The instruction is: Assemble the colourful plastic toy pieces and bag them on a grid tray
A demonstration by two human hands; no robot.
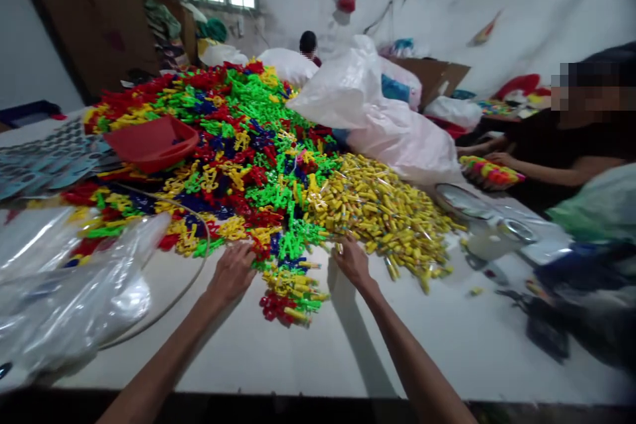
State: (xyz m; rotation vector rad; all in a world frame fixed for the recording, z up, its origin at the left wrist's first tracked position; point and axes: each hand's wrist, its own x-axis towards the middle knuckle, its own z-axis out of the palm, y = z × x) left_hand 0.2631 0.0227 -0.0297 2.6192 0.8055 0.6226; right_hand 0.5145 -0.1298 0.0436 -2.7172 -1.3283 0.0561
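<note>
My left hand (232,273) rests at the near edge of a big heap of red, green, yellow and blue plastic pieces (238,152), fingers curled in among them. What those fingers hold, if anything, is hidden. At the left border of a pile of small yellow tubes (387,205), my right hand (352,262) has its fingers bent together, with a yellow tube seeming to show at their tips. Between the two hands, a small group of coloured pieces with yellow tubes (291,288) lies on the white table (298,364).
A red scoop (154,142) sits on the heap. Clear plastic bags (84,291) and a thin hoop flank my left arm. White sacks (387,126) stand behind the tubes. Right of them is a clear container (491,232). A co-worker (561,139) holds bright-coloured pieces; another person sits far back.
</note>
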